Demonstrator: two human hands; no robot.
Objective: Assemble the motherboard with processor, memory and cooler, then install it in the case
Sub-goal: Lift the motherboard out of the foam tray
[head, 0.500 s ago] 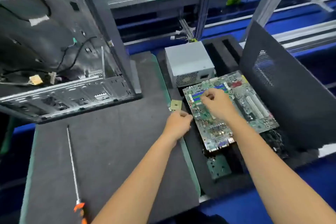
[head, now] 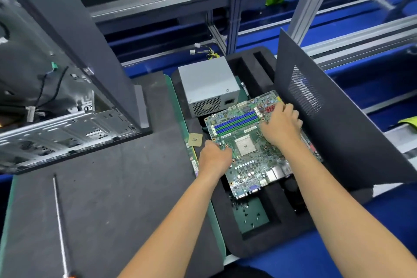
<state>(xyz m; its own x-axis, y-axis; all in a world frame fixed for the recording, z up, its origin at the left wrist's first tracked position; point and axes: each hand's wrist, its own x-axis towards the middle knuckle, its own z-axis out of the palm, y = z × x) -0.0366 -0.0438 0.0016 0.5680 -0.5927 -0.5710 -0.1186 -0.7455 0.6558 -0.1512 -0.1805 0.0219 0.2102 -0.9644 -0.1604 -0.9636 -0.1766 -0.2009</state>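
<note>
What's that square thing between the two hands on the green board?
In the head view, between the left hand and right hand sits the white processor socket on the motherboard. No chip is in it.

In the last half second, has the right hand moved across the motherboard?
Yes. The right hand has shifted from the blue memory slots over to the motherboard's far right edge, next to the leaning side panel.

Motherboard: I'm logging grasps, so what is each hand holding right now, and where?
Both hold the green motherboard: left hand grips its left edge, right hand its far right side. The square gold processor lies unheld.
</note>
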